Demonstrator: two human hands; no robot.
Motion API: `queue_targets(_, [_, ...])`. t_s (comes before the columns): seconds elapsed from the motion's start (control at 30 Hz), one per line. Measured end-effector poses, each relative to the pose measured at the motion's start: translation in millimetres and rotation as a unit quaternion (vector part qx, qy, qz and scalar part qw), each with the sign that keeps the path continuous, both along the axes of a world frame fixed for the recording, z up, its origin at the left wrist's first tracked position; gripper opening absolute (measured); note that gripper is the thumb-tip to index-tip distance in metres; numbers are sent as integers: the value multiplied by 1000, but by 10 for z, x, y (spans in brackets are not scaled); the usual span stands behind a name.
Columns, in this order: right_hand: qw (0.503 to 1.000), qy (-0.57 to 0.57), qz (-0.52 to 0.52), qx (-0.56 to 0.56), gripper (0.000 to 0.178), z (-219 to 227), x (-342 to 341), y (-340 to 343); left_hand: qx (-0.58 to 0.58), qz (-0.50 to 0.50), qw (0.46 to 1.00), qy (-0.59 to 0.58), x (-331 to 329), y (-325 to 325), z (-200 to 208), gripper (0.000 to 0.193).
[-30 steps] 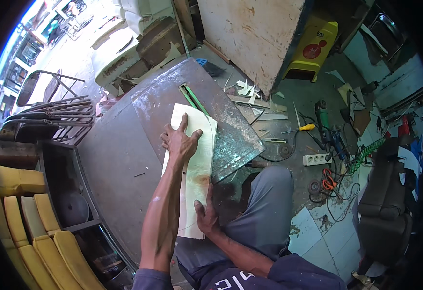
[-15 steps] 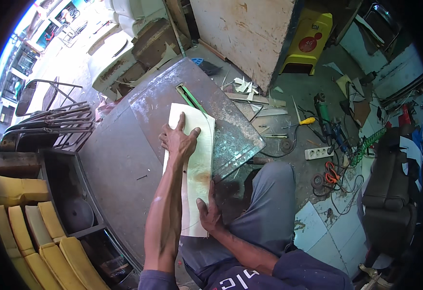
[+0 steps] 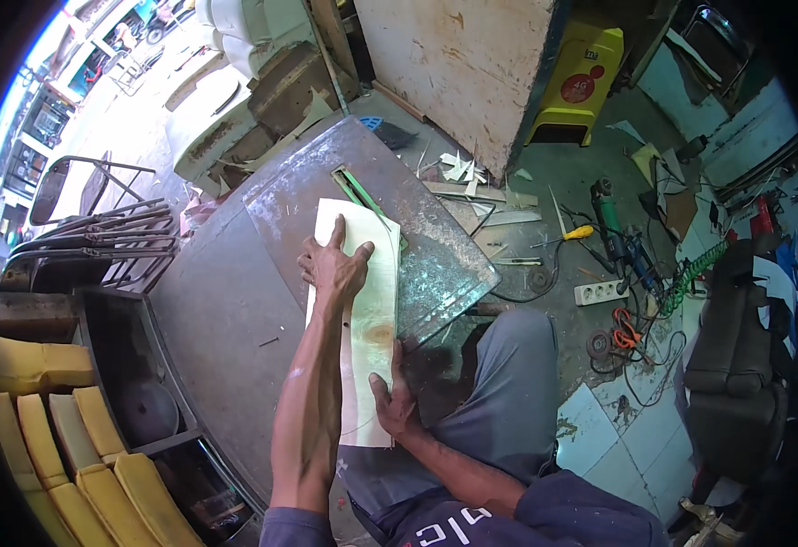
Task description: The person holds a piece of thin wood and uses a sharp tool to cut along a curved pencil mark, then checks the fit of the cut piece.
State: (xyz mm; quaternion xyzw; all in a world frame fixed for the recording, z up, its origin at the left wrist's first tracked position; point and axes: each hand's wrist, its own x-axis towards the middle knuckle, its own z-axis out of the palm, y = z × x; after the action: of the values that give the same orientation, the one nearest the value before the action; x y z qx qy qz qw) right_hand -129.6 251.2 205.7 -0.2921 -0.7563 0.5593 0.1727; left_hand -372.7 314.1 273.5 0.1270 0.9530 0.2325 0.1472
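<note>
A long pale piece of thin wooden board (image 3: 369,301) lies on the dark worktable, its near end over my lap. It has a brown knot, a small dark hole and a thin curved line near the near end. My left hand (image 3: 335,270) rests flat on its far half, fingers spread, pressing it down. My right hand (image 3: 399,401) holds the near right edge, thumb on top and fingers along the side, the fingertips partly hidden. Just past the board's far end lies a slim green tool (image 3: 355,190), partly covered by the board.
The worn metal tabletop (image 3: 207,273) carries a loose nail (image 3: 269,342). Wood scraps (image 3: 463,170), a yellow-handled screwdriver (image 3: 578,232), a green angle grinder (image 3: 607,214) and a white power strip (image 3: 601,292) lie on the floor at right. Yellow cushions (image 3: 62,447) and folding chairs (image 3: 89,237) are at left.
The board has shifted very slightly left, uncovering a little more of the green tool at its right. Both hands keep nearly the same places on it.
</note>
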Motion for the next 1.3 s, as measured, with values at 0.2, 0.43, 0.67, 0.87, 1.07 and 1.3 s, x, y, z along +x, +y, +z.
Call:
queue_targets(0.2, [998, -22, -2, -63, 75, 132, -2, 60, 10, 5, 1000, -7, -29, 18, -67, 81])
queue_targets(0.43, [998, -3, 27, 53, 72, 11, 466, -155, 10, 19, 1000, -13, -74, 6, -77, 83])
queue_targets(0.67, [998, -39, 23, -39, 70, 25, 508, -258, -5, 14, 999, -35, -62, 78, 37, 78])
queue_targets(0.87, [995, -68, 38, -66, 70, 171, 342, -196, 1, 24, 1000, -12, -235, 18, -53, 81])
queue_targets(1.07, [985, -100, 46, -132, 71, 140, 245, -125, 4, 22, 1000, -20, -333, 78, -56, 83])
queue_targets(1.3, [982, -65, 90, 150, 61, 133, 77, 420, 19, 29, 999, -31, -638, 71, -100, 84])
